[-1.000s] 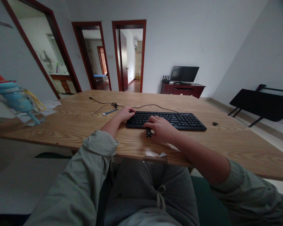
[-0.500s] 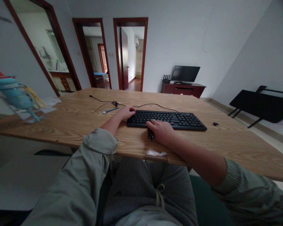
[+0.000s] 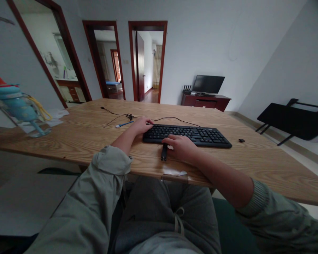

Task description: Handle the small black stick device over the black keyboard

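Observation:
A black keyboard (image 3: 187, 134) lies flat on the wooden table in front of me. My left hand (image 3: 142, 126) grips its far left corner, thumb bent over the edge. In my right hand (image 3: 180, 145) is a short black stick-shaped tool (image 3: 164, 152), held at the near edge of the keyboard. Two small shiny spots show on its near end; its far end is hidden under my fingers, so its kind cannot be made out. Left of the keyboard lies a small blue-handled brush (image 3: 124, 124) with white bristles.
A black cable (image 3: 128, 115) runs behind the keyboard. To the right sits a small black object (image 3: 241, 140). A blue bottle (image 3: 22, 109) with a red lid stands at the left beside papers (image 3: 58, 114). Clear tape (image 3: 175, 175) covers the near edge of the wooden table (image 3: 90, 144).
My right hand has shifted slightly left, and the black tool has swung left, showing more of its length. The left hand and keyboard stay in place.

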`<action>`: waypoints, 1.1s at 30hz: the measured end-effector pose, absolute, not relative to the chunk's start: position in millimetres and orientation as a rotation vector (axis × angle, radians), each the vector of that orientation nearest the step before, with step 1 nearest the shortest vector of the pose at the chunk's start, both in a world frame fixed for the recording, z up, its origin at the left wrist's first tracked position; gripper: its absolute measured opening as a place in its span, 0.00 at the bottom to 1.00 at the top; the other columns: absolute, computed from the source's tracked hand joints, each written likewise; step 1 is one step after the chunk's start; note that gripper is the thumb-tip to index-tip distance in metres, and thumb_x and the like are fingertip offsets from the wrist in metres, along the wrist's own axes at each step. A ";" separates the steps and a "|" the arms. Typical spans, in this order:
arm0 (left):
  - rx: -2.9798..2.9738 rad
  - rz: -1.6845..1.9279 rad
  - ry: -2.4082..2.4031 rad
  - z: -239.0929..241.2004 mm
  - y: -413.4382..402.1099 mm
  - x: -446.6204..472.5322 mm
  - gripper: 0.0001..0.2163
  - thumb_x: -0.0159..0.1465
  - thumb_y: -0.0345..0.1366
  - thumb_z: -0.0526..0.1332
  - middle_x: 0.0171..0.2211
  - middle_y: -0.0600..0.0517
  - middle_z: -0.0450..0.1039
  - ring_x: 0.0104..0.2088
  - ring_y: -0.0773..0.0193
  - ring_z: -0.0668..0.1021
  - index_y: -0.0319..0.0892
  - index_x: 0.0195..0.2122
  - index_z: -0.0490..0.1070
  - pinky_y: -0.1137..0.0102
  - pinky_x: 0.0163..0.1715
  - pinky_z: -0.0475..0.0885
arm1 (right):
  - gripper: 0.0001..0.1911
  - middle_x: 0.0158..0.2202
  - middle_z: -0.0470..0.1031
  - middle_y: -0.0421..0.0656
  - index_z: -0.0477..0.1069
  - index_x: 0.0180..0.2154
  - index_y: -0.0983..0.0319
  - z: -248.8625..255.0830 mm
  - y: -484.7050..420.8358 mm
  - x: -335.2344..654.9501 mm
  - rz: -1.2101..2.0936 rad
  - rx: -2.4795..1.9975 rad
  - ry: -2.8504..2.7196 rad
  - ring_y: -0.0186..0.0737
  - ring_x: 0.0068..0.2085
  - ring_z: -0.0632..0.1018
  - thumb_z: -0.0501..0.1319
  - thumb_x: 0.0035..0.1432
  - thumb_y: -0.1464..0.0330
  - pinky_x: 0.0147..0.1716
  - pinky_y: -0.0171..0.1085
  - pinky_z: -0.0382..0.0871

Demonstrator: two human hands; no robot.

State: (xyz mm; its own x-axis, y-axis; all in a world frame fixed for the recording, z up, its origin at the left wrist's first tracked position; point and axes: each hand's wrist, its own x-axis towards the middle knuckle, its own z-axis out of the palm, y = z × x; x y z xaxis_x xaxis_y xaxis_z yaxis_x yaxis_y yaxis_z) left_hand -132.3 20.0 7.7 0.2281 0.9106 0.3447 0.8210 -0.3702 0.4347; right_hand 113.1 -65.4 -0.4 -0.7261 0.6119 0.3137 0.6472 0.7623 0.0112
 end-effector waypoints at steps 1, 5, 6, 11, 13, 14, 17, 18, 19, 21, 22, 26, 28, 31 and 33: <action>2.366 0.852 1.614 12.0 14.0 -130.7 0.13 0.56 0.35 0.60 0.40 0.48 0.79 0.40 0.60 0.77 0.40 0.40 0.79 0.69 0.42 0.71 | 0.16 0.43 0.76 0.45 0.74 0.50 0.58 -1.1 -62.3 113.0 -0.126 -0.954 -2.631 0.40 0.40 0.76 0.61 0.60 0.65 0.38 0.35 0.62; 2.463 0.618 1.280 24.6 -16.4 -116.0 0.16 0.55 0.37 0.63 0.34 0.52 0.77 0.32 0.65 0.76 0.41 0.44 0.77 0.73 0.32 0.69 | 0.12 0.35 0.77 0.43 0.75 0.40 0.60 -1.3 -48.0 111.6 0.018 -0.996 -2.424 0.37 0.34 0.74 0.63 0.58 0.60 0.34 0.33 0.61; 2.485 0.565 1.220 25.6 -23.1 -111.1 0.17 0.53 0.37 0.64 0.32 0.53 0.76 0.30 0.66 0.75 0.41 0.45 0.76 0.73 0.30 0.68 | 0.12 0.33 0.76 0.42 0.75 0.38 0.61 -0.8 -45.5 111.3 0.038 -1.009 -2.404 0.36 0.33 0.74 0.63 0.57 0.59 0.32 0.33 0.60; 2.582 0.447 1.160 23.9 -41.8 -92.7 0.14 0.53 0.39 0.65 0.29 0.54 0.75 0.28 0.67 0.73 0.40 0.40 0.76 0.73 0.26 0.64 | 0.14 0.34 0.77 0.42 0.74 0.40 0.61 2.5 -44.9 114.0 0.170 -0.895 -2.536 0.34 0.30 0.72 0.65 0.53 0.62 0.30 0.32 0.57; 2.650 0.421 1.164 23.1 -46.0 -89.7 0.14 0.54 0.39 0.65 0.31 0.53 0.76 0.28 0.66 0.74 0.41 0.40 0.76 0.73 0.27 0.64 | 0.14 0.34 0.77 0.42 0.73 0.40 0.61 4.4 -46.6 117.6 0.194 -0.928 -2.531 0.34 0.30 0.71 0.66 0.52 0.62 0.29 0.32 0.56; 2.689 0.413 1.161 22.8 -48.2 -88.8 0.14 0.54 0.40 0.65 0.32 0.53 0.76 0.29 0.65 0.74 0.42 0.41 0.75 0.72 0.28 0.64 | 0.15 0.33 0.77 0.42 0.73 0.40 0.61 5.7 -47.0 119.7 0.199 -0.952 -2.525 0.34 0.29 0.71 0.66 0.51 0.62 0.29 0.32 0.56; 2.839 0.418 1.186 21.5 -54.5 -86.4 0.15 0.57 0.43 0.64 0.34 0.52 0.77 0.30 0.63 0.76 0.43 0.43 0.74 0.71 0.29 0.64 | 0.15 0.34 0.76 0.42 0.72 0.40 0.61 11.0 -46.2 126.2 0.243 -0.951 -2.561 0.33 0.29 0.70 0.65 0.51 0.62 0.28 0.32 0.56; 2.885 0.417 1.207 20.6 -56.0 -85.5 0.15 0.58 0.43 0.63 0.34 0.51 0.77 0.30 0.62 0.76 0.43 0.44 0.74 0.71 0.29 0.64 | 0.14 0.34 0.76 0.42 0.71 0.40 0.61 13.0 -45.5 128.2 0.276 -0.936 -2.587 0.33 0.29 0.70 0.65 0.52 0.62 0.29 0.32 0.57; 2.924 0.408 1.232 19.5 -57.1 -84.4 0.15 0.58 0.44 0.63 0.33 0.51 0.78 0.31 0.61 0.77 0.43 0.44 0.74 0.70 0.28 0.64 | 0.14 0.34 0.76 0.42 0.71 0.40 0.61 14.8 -44.8 130.0 0.315 -0.924 -2.613 0.32 0.29 0.70 0.64 0.52 0.62 0.29 0.32 0.57; 2.994 0.379 1.274 16.7 -57.8 -81.9 0.15 0.59 0.45 0.62 0.34 0.50 0.78 0.32 0.59 0.78 0.43 0.44 0.73 0.70 0.28 0.64 | 0.14 0.34 0.75 0.41 0.70 0.40 0.62 17.1 -43.7 132.9 0.385 -0.925 -2.644 0.33 0.29 0.70 0.64 0.52 0.63 0.28 0.32 0.58; 3.032 0.363 1.284 15.0 -57.7 -80.6 0.14 0.60 0.45 0.61 0.34 0.49 0.78 0.33 0.59 0.78 0.43 0.44 0.73 0.70 0.29 0.65 | 0.13 0.33 0.75 0.41 0.70 0.39 0.62 17.5 -43.5 134.0 0.415 -0.929 -2.654 0.33 0.29 0.70 0.65 0.51 0.63 0.28 0.32 0.58; 3.189 0.338 1.272 9.0 -57.7 -76.0 0.13 0.62 0.44 0.59 0.33 0.47 0.79 0.34 0.57 0.79 0.43 0.43 0.74 0.68 0.33 0.67 | 0.12 0.32 0.74 0.39 0.71 0.38 0.62 14.6 -43.0 139.4 0.548 -0.910 -2.652 0.33 0.29 0.70 0.64 0.48 0.68 0.28 0.32 0.59; 3.237 0.324 1.267 7.2 -58.7 -74.9 0.13 0.61 0.41 0.59 0.33 0.47 0.79 0.34 0.57 0.79 0.44 0.44 0.74 0.67 0.34 0.68 | 0.11 0.31 0.74 0.39 0.71 0.38 0.63 13.5 -41.3 144.4 0.656 -0.889 -2.618 0.33 0.29 0.70 0.62 0.50 0.68 0.29 0.32 0.61; 3.288 0.259 1.232 5.4 -59.9 -75.1 0.14 0.59 0.37 0.59 0.33 0.48 0.79 0.33 0.57 0.79 0.47 0.47 0.74 0.67 0.33 0.68 | 0.11 0.31 0.74 0.40 0.72 0.38 0.63 15.5 -35.1 155.5 0.791 -0.909 -2.478 0.33 0.29 0.71 0.60 0.53 0.65 0.30 0.33 0.63; 3.303 0.222 1.200 4.7 -59.9 -76.7 0.15 0.58 0.35 0.59 0.31 0.48 0.78 0.32 0.57 0.79 0.47 0.46 0.75 0.67 0.32 0.68 | 0.11 0.30 0.73 0.40 0.72 0.37 0.64 17.5 -28.6 164.6 0.826 -0.973 -2.363 0.33 0.27 0.71 0.59 0.55 0.63 0.29 0.33 0.63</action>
